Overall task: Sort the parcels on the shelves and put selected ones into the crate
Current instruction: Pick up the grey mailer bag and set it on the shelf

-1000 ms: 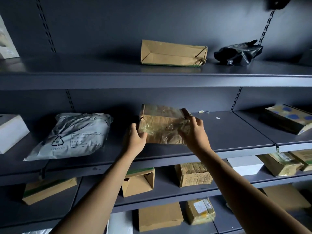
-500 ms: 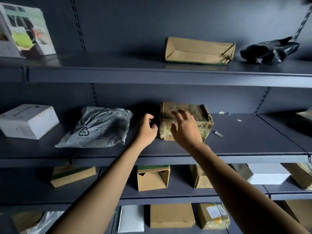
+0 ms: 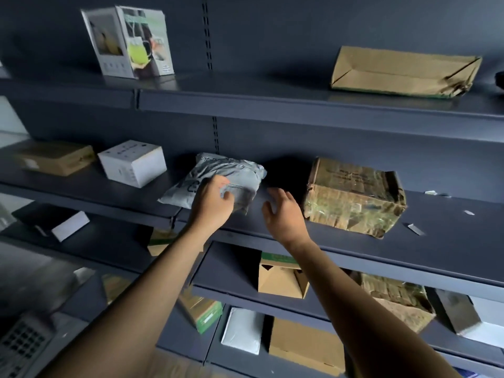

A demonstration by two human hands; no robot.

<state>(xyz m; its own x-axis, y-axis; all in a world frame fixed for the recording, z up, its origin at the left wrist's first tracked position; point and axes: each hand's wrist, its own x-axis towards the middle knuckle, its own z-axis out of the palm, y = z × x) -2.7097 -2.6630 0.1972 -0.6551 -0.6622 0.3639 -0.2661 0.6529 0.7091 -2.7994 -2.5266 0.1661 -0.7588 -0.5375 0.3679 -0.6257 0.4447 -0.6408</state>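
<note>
Hands at the dark metal middle shelf (image 3: 381, 257): left hand (image 3: 212, 203) curls on the near corner of the crumpled grey plastic mailer bag (image 3: 218, 173) lying there; right hand (image 3: 285, 216) hovers beside it, spread open, empty. Risk: slick film may slip from a one-corner grip and fall.

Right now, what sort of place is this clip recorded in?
Most likely a parcel storeroom or sorting room. Tiers of dark metal shelving hold loose parcels: a grey poly mailer, a tape-wrapped cardboard box and a white carton. The left hand grips the mailer.
</note>
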